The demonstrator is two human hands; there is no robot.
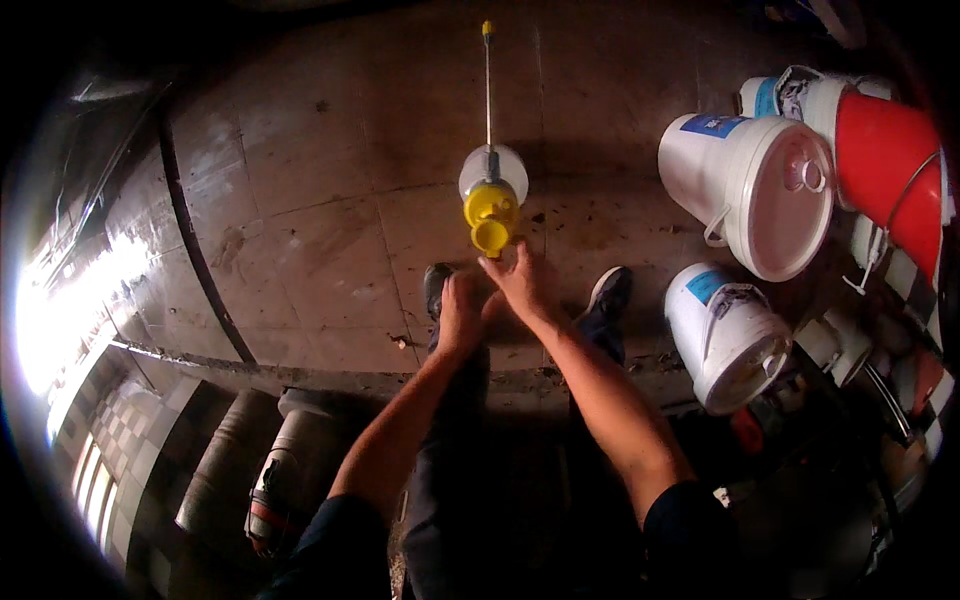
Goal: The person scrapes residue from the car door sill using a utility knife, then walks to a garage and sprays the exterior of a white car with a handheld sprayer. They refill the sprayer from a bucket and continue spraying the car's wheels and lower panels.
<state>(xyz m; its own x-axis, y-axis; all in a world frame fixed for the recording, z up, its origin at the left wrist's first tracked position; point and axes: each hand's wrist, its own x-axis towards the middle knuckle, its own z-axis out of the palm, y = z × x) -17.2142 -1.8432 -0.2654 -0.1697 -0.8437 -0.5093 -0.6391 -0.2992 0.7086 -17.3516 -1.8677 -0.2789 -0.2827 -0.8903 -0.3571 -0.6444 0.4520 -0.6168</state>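
Glossy yellow plastic sprayer head [490,215], thin metal wand [488,85], stained matt floor tiles [320,230]

The floor [320,220] was of large, stained brown tiles, with a dark hose [195,250] curving across it. Strong light glared from the left edge. White lidded buckets [745,190] and a red bucket [885,170] stood at the right. Checkered tiling [125,440] and grey rolls [225,460] lay at lower left.

Pretty dim shot we've got here: harsh glare blows out the left edge, the corners go black, the fisheye bends everything at the rim, and it's a bit soft overall.
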